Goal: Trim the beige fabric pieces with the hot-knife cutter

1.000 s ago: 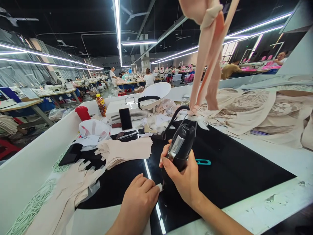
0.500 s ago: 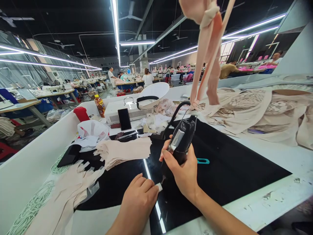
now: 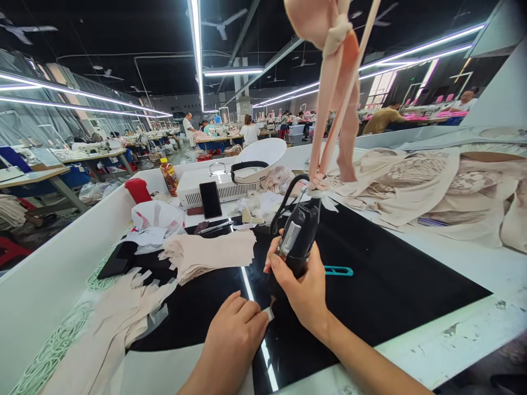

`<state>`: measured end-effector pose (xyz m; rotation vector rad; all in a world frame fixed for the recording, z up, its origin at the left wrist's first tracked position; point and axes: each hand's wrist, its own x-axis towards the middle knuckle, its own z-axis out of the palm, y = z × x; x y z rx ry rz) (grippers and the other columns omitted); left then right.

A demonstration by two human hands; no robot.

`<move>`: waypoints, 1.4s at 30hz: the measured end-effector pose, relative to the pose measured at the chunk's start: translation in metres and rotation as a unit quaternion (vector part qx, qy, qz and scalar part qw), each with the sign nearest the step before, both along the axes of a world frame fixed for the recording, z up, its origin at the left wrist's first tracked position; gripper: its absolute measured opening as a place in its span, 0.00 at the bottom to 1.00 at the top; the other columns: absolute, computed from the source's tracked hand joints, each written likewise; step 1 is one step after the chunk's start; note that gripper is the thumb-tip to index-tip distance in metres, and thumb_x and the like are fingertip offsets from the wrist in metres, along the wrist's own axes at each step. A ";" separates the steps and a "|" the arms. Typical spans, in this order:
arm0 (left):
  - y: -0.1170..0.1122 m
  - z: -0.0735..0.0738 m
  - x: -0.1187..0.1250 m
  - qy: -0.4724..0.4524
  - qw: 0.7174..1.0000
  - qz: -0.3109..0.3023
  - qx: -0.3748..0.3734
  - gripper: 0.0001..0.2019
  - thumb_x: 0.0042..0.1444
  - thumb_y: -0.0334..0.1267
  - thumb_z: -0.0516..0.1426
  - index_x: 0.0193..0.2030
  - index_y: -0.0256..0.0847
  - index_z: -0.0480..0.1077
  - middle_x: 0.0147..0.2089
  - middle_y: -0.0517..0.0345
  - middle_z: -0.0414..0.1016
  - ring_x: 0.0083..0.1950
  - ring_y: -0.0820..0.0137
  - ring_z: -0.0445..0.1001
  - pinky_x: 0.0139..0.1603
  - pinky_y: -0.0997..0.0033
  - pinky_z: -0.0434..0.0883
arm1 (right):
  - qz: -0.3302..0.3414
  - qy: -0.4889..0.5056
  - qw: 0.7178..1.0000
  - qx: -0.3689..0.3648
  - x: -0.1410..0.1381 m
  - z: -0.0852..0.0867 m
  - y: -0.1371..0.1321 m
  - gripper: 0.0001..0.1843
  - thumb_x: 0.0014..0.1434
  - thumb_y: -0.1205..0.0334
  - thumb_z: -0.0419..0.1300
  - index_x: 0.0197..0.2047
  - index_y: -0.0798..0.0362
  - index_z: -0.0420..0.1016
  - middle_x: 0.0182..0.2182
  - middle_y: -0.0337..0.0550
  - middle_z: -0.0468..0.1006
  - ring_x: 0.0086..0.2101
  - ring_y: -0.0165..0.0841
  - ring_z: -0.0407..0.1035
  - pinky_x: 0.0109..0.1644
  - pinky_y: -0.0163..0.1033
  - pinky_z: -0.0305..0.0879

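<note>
In the head view my right hand (image 3: 302, 285) is wrapped round a black corded handheld tool (image 3: 302, 225) with a silver lever on its side. The tool hangs upright from knotted pink fabric strips (image 3: 329, 109). Its thin lower tip meets, or nearly meets, a small whitish piece (image 3: 269, 313). My left hand (image 3: 236, 332) rests closed on the glossy black board (image 3: 382, 274), pinching that piece between thumb and forefinger. Left of the tool lies a stack of beige fabric pieces (image 3: 218, 249). More beige strips (image 3: 111, 323) with pale tabs on their ends lie farther left.
A teal slotted tool (image 3: 340, 271) lies right of my right hand. Behind are a phone (image 3: 210, 200), a white vented box (image 3: 193, 186) and a bottle (image 3: 168, 176). Beige garments (image 3: 432, 186) are heaped at the right. Green cord (image 3: 53, 351) lies along the left wall.
My right hand has shifted the tool slightly left, bringing its tip to the whitish piece. The hanging strips swung left with it. My left hand stays nearly in place.
</note>
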<state>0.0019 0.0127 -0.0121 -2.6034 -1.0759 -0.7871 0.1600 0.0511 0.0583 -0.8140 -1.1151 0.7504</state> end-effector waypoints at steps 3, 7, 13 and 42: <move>0.000 -0.001 0.000 -0.002 1.000 -0.001 0.002 0.13 0.74 0.28 0.52 0.42 0.43 0.77 0.35 0.61 0.77 0.36 0.69 0.79 0.58 0.55 0.77 | 0.005 0.006 1.000 0.004 0.001 0.002 -0.003 0.15 0.58 0.59 0.68 0.46 0.46 0.68 0.31 0.34 0.76 0.25 0.31 0.71 0.32 0.40 0.74; -0.002 -0.001 -0.001 0.000 1.000 -0.002 -0.003 0.13 0.74 0.28 0.52 0.43 0.43 0.77 0.35 0.61 0.77 0.37 0.68 0.79 0.58 0.54 0.78 | 0.013 0.020 1.000 0.019 0.003 0.003 -0.008 0.15 0.57 0.62 0.68 0.45 0.47 0.69 0.30 0.34 0.77 0.25 0.30 0.71 0.31 0.38 0.75; -0.003 0.002 -0.002 -0.003 1.000 -0.003 -0.016 0.15 0.74 0.28 0.51 0.42 0.43 0.77 0.35 0.60 0.77 0.37 0.67 0.79 0.58 0.53 0.78 | 0.025 0.019 0.999 0.015 0.003 0.003 -0.012 0.14 0.57 0.63 0.68 0.43 0.47 0.69 0.30 0.33 0.77 0.24 0.30 0.71 0.30 0.38 0.75; -0.024 0.011 -0.017 -0.011 0.999 -0.022 -0.042 0.15 0.77 0.32 0.45 0.49 0.42 0.74 0.40 0.58 0.78 0.40 0.67 0.81 0.57 0.56 0.79 | -0.004 -0.014 1.000 0.014 0.006 -0.002 -0.009 0.17 0.57 0.58 0.69 0.45 0.46 0.67 0.32 0.35 0.77 0.26 0.32 0.71 0.32 0.41 0.74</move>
